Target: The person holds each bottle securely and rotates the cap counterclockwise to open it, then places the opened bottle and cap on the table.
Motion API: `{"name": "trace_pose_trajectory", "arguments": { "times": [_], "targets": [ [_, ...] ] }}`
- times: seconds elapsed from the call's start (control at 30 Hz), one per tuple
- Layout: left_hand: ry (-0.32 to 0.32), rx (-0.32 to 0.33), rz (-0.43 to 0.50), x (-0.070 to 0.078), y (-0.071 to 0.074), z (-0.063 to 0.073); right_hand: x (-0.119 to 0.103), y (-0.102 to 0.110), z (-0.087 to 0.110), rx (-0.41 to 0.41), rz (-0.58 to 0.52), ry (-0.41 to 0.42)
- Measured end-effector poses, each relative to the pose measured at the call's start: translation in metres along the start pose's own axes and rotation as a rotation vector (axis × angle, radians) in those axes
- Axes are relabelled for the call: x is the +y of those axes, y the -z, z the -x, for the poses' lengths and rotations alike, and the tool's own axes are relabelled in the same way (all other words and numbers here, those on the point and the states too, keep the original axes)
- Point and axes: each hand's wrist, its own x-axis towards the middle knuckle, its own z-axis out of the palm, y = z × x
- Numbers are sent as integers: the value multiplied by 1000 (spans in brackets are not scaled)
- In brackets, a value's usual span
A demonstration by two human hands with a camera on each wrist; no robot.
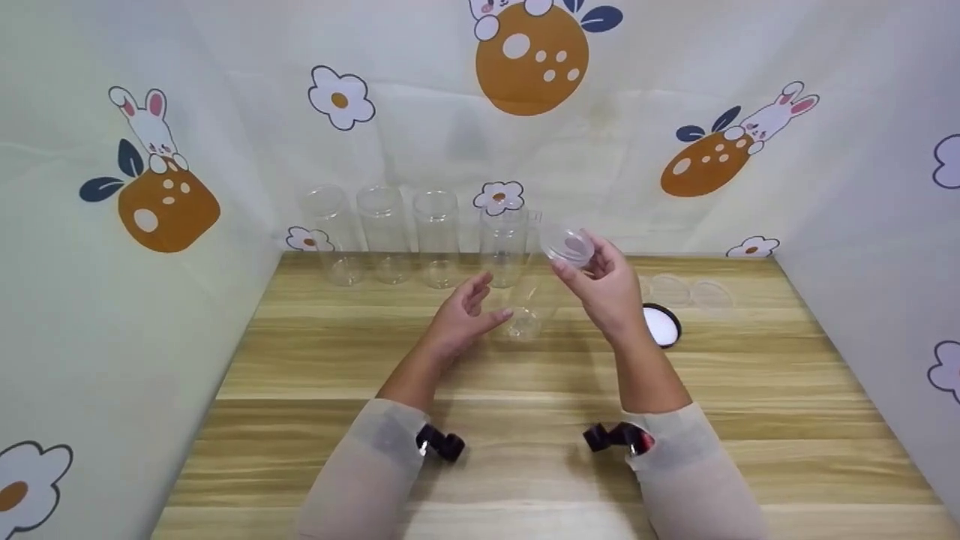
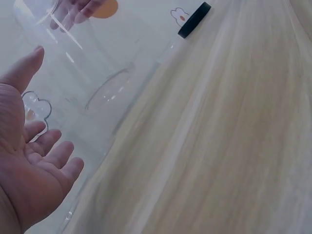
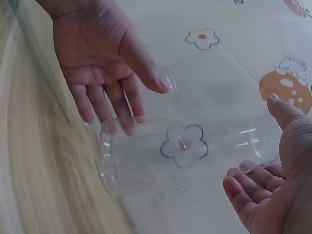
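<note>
My right hand (image 1: 606, 292) grips a clear plastic jar (image 1: 536, 292) near its open rim, thumb on one side and fingers on the other. The jar leans, mouth up toward the right and base down toward the left. In the right wrist view, the see-through jar (image 3: 219, 141) spans the space between both hands. My left hand (image 1: 461, 319) is beside the jar's base, fingers apart and loosely bent, the thumb pointing at the jar. Seen from the left wrist, the left palm (image 2: 29, 161) faces the jar with nothing in its grasp.
Several clear jars stand in a row along the back of the wooden table (image 1: 330, 450), among them the leftmost jar (image 1: 337, 240). To the right lie a black-rimmed lid (image 1: 662, 327) with a white inside and clear discs (image 1: 711, 294). A patterned cloth (image 1: 420, 150) walls the back and sides.
</note>
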Motion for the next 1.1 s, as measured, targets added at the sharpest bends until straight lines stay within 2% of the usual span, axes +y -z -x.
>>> {"name": "trace_pose_trajectory", "arguments": {
  "times": [0.2,0.3,0.63,0.83,1.1],
  "targets": [
    [-93,-104,4,5,-1,3,-5,-8,8,-40,28,16],
    [-113,-140,0,6,-3,5,-6,-11,10,-49,20,23],
    [-98,-169,-42,12,-7,14,-10,-20,19,-108,-55,-3],
    [-129,-171,-57,12,-8,16,-9,-25,22,-160,-47,-4],
    [-163,-145,-61,15,-11,17,-10,-25,23,-171,-76,-7]
  ]
}}
